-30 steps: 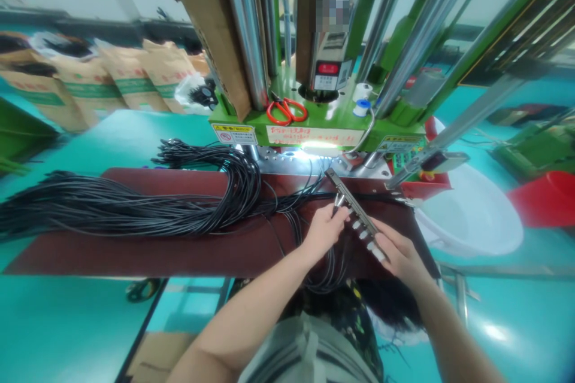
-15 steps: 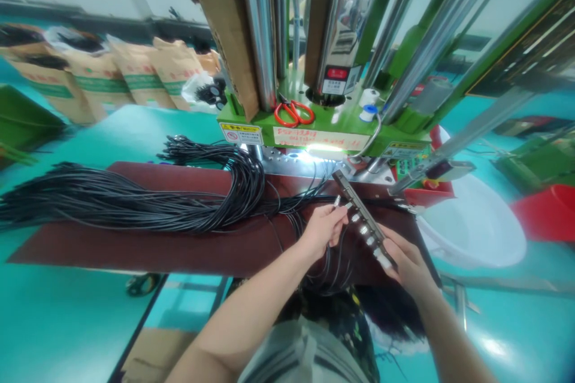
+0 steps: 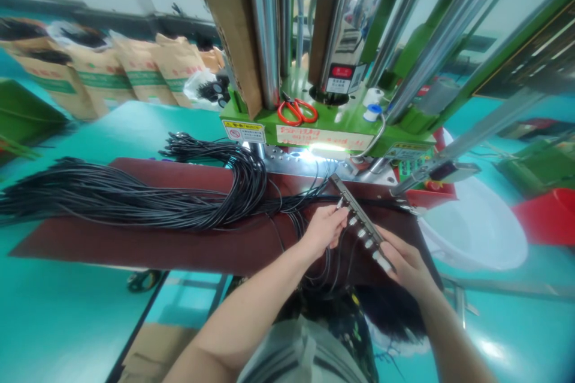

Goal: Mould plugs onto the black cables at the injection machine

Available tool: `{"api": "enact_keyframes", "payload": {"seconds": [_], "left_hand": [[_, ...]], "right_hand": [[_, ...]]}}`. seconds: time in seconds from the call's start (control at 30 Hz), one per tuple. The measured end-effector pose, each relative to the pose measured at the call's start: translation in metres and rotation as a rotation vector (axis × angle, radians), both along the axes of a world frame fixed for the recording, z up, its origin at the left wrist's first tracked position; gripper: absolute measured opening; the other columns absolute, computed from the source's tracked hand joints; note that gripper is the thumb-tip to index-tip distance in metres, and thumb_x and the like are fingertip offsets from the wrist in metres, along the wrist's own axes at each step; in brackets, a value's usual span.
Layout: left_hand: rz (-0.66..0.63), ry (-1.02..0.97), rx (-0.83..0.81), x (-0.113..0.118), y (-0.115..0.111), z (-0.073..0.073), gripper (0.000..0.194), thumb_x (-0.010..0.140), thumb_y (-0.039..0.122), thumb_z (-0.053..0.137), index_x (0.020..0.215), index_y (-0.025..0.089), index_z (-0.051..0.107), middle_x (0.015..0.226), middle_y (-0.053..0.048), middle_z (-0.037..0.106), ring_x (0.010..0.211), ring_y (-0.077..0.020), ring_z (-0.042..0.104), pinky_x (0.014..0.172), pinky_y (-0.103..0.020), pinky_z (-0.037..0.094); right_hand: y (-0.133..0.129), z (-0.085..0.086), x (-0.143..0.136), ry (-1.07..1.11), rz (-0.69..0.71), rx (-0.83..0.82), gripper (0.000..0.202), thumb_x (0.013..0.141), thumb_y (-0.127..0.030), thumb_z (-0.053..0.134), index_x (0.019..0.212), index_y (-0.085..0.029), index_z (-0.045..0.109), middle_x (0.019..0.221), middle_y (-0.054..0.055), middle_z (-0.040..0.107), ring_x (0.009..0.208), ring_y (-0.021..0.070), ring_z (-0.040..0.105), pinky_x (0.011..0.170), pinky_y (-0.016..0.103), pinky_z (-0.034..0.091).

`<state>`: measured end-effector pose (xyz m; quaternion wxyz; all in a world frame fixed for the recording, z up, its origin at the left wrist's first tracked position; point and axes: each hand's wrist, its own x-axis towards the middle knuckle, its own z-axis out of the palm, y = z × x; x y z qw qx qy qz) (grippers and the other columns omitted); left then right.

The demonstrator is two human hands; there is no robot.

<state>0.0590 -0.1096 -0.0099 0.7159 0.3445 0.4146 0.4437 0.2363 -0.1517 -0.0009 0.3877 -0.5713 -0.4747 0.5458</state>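
Metal bar [image 3: 359,213] (slanted) between both hands [image 3: 324,228] [image 3: 405,258]

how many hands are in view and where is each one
2: the left hand pinches a small metal-tipped piece close to the metal bar; the right hand grips that bar's near end. No other hand shows.

Dk metal bar [image 3: 360,210] — slanted, silver pcs [image 3: 361,233] along one edge — btwn hands [image 3: 324,228]
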Motion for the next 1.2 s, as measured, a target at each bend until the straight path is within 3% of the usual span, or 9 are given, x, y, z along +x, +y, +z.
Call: {"api": "enact_keyframes", "payload": {"seconds": [0.1,0.27,0.47,0.77,0.83,0.9,0.97,1.03,1.2], "left_hand": [[0.005,0.101,0.085,0.0,0.001,-0.001,0.035,0.077,0.047,0.049,0.058,0.018,0.041,0.034,0.01,0.027,0.026,-0.0034,0.023,0.028,-0.016,0.021],[0.03,0.264,0.247,-0.006,0.006,-0.004,0.047,0.08,0.057,0.036,0.058,0.017,0.044,0.051,0.003,0.044,0.036,-0.0059,0.04,0.034,-0.018,0.032],[-0.104,0.144,0.192,-0.009,0.008,-0.002,0.049,0.078,0.058,0.041,0.056,0.015,0.046,0.054,0.002,0.044,0.041,-0.0059,0.04,0.038,-0.019,0.033],[-0.166,0.014,0.181,-0.018,0.01,0.007,0.051,0.076,0.053,0.048,0.045,0.017,0.031,0.047,0.003,0.038,0.044,-0.0066,0.038,0.042,-0.02,0.03],[-0.194,0.037,0.188,-0.021,0.009,0.009,0.051,0.076,0.054,0.049,0.045,0.018,0.03,0.045,0.004,0.033,0.044,-0.0068,0.037,0.043,-0.02,0.031],[-0.204,0.07,0.202,-0.024,0.009,0.009,0.052,0.075,0.055,0.049,0.044,0.018,0.03,0.044,0.004,0.032,0.043,-0.0064,0.035,0.045,-0.021,0.032],[-0.194,0.093,0.221,-0.025,0.009,0.007,0.052,0.075,0.055,0.05,0.044,0.018,0.031,0.044,0.004,0.033,0.042,-0.0061,0.035,0.046,-0.021,0.033],[-0.185,0.101,0.235,-0.024,0.009,0.004,0.052,0.075,0.054,0.05,0.044,0.017,0.032,0.044,0.004,0.034,0.042,-0.006,0.034,0.046,-0.021,0.032],[-0.169,0.126,0.257,-0.019,0.011,0.0,0.05,0.078,0.053,0.046,0.046,0.018,0.03,0.043,0.004,0.033,0.042,-0.0066,0.033,0.044,-0.021,0.03]], "right_hand": [[-0.001,0.001,-0.001,-0.024,-0.021,0.001,0.044,0.072,-0.046,0.062,0.108,-0.022,0.064,0.1,0.006,0.064,0.074,0.0168,0.059,0.05,0.02,0.045],[0.002,0.0,0.005,0.054,-0.034,-0.076,0.05,0.071,-0.046,0.063,0.114,-0.018,0.06,0.066,0.002,0.06,0.044,0.0069,0.042,0.033,0.015,0.026],[0.004,-0.001,0.01,0.059,-0.017,-0.108,0.053,0.071,-0.048,0.063,0.114,-0.018,0.06,0.06,0.001,0.054,0.042,0.0056,0.038,0.033,0.014,0.024],[0.007,-0.001,0.015,0.035,0.1,-0.102,0.048,0.075,-0.046,0.059,0.115,-0.019,0.059,0.066,0.003,0.059,0.043,0.0071,0.039,0.033,0.015,0.022],[0.008,0.002,0.015,0.024,0.141,-0.096,0.048,0.077,-0.045,0.058,0.117,-0.019,0.058,0.072,0.005,0.062,0.046,0.0084,0.044,0.033,0.015,0.025],[0.009,0.005,0.015,-0.009,0.2,-0.025,0.046,0.076,-0.045,0.057,0.115,-0.019,0.06,0.084,0.007,0.065,0.056,0.0134,0.054,0.037,0.018,0.036],[0.01,0.009,0.016,-0.059,0.258,0.093,0.041,0.076,-0.043,0.058,0.11,-0.021,0.064,0.097,0.007,0.066,0.075,0.0199,0.061,0.051,0.023,0.048],[0.01,0.012,0.016,-0.108,0.281,0.192,0.037,0.076,-0.041,0.058,0.107,-0.022,0.066,0.105,0.006,0.064,0.088,0.0232,0.061,0.064,0.028,0.052],[0.007,0.014,0.016,-0.114,0.27,0.232,0.039,0.076,-0.039,0.058,0.109,-0.021,0.066,0.098,0.008,0.067,0.083,0.0235,0.062,0.063,0.03,0.053]]}}
